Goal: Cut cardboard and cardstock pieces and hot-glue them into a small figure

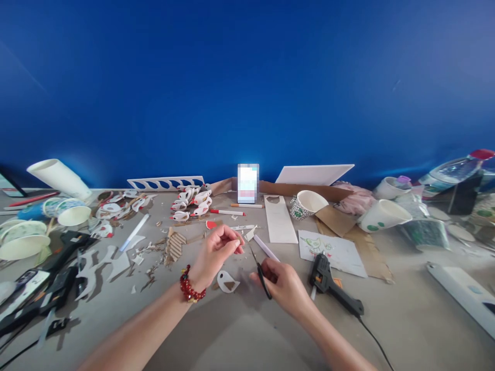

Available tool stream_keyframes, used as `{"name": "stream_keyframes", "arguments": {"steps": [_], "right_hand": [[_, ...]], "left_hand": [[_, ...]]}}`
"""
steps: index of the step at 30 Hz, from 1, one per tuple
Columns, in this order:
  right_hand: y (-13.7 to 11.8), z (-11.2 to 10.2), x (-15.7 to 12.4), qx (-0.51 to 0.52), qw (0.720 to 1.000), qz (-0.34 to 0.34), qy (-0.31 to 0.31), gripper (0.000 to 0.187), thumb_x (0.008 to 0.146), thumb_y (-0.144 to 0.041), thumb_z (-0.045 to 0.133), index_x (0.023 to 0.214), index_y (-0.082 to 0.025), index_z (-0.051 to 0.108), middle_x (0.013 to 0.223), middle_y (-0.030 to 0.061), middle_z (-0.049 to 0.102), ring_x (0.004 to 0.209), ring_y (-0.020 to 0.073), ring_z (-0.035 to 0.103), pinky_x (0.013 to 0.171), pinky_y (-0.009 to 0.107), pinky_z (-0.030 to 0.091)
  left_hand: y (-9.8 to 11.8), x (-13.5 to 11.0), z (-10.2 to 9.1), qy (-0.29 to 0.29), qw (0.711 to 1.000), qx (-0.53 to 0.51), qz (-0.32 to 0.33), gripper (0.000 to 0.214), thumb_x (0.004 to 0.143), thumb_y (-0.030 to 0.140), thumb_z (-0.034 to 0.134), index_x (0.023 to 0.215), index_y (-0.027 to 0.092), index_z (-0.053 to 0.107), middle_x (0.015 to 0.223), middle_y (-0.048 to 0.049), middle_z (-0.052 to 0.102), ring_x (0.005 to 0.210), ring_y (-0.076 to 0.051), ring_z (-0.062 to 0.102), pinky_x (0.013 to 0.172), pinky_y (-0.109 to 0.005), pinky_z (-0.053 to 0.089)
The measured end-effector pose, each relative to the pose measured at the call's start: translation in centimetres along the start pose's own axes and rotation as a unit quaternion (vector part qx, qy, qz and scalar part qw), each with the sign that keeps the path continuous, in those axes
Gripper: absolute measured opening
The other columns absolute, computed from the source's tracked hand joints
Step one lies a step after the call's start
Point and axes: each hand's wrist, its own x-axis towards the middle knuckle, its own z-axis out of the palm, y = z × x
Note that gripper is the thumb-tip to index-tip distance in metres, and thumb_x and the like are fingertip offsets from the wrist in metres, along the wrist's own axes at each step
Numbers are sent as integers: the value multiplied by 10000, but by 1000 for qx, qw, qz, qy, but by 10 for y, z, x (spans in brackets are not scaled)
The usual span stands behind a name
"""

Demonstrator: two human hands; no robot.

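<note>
My right hand (284, 286) is closed on a pair of scissors with dark handles (263, 281), their blades pointing up toward my left fingertips. Thumb and fingers of my left hand (222, 252) are pinched together; whatever they hold is too small to make out. Just beyond them lies a small white scrap (250, 233); I cannot tell whether they touch it. A white bird-shaped cutout (227, 282) with a dark eye and a brown wing patch lies on the table between my wrists. A small red piece (211, 224) rests behind my left hand.
A black glue gun (328, 283) lies right of my right hand, beside a paper with a drawing (332, 252). Finished-looking paper birds (191, 201) cluster at the back. Cardboard scraps (176, 245) and a white marker (134, 232) are left. A patterned cup (307, 204) and a lit screen (248, 183) stand behind.
</note>
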Motion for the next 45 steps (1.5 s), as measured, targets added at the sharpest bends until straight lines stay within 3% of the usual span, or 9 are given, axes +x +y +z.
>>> {"name": "stream_keyframes", "arguments": {"steps": [3, 9, 14, 22, 26, 31, 35, 39, 45], "right_hand": [[-2, -2, -1, -132, 991, 25, 14, 363, 750, -472, 670, 638, -223, 430, 551, -26, 512, 509, 140, 419, 496, 254, 249], [1, 2, -4, -257, 966, 12, 8, 250, 775, -430, 656, 853, -226, 534, 632, 6, 630, 551, 191, 558, 495, 261, 221], [1, 3, -5, -300, 954, -1, -8, 185, 783, -350, 669, 843, -225, 547, 759, 20, 696, 616, 196, 622, 504, 261, 207], [4, 3, -2, -314, 949, -4, -12, 196, 775, -329, 666, 898, -218, 561, 866, 21, 697, 641, 191, 626, 499, 261, 181], [4, 1, -2, -301, 953, -17, -26, 209, 753, -297, 671, 928, -227, 582, 869, 13, 688, 670, 187, 620, 507, 254, 197], [1, -6, -6, -261, 963, -52, -38, 239, 723, -247, 684, 950, -243, 609, 871, -6, 679, 670, 178, 606, 521, 246, 240], [1, -9, -8, -175, 981, -83, 1, 187, 787, -257, 653, 969, -237, 614, 761, -18, 645, 618, 156, 573, 546, 242, 319], [4, -5, -7, -51, 989, -116, 80, 148, 905, -318, 545, 973, -211, 622, 748, 7, 635, 647, 151, 573, 587, 232, 393], [5, 0, -5, 66, 987, -113, 89, 161, 899, -311, 559, 802, -196, 616, 667, -2, 640, 564, 125, 544, 519, 208, 394]], "left_hand": [[4, -1, -2, 12, 999, 40, 31, 66, 843, 216, 594, 834, 178, 541, 850, -14, 625, 709, -110, 595, 707, -248, 483], [3, -2, -3, 1, 992, 111, 63, 37, 879, 221, 556, 871, 185, 549, 913, -27, 622, 733, -118, 608, 721, -254, 493], [-7, 3, -6, -18, 979, 177, 94, 71, 907, 219, 521, 849, 180, 536, 1046, -59, 615, 745, -118, 618, 732, -266, 505], [-9, 2, -4, -34, 939, 309, 147, 102, 943, 192, 468, 914, 194, 565, 843, -15, 631, 751, -135, 607, 731, -254, 475], [-8, 1, -4, -36, 923, 339, 180, 115, 918, 144, 487, 916, 191, 592, 863, -24, 623, 799, -149, 591, 761, -260, 463], [-8, 1, -3, -53, 923, 329, 192, 184, 917, 109, 468, 900, 187, 633, 891, -39, 626, 845, -155, 597, 787, -257, 464], [-12, 1, 0, -83, 924, 325, 187, 206, 916, 105, 465, 950, 194, 647, 911, -41, 640, 843, -155, 604, 785, -257, 473], [-17, -5, 6, -121, 927, 321, 152, 200, 889, 114, 528, 1044, 205, 616, 936, -33, 668, 852, -156, 618, 816, -266, 484], [-17, -8, 11, -116, 961, 243, 67, 133, 867, 189, 592, 998, 192, 613, 909, -33, 684, 836, -156, 640, 781, -248, 503]]}}
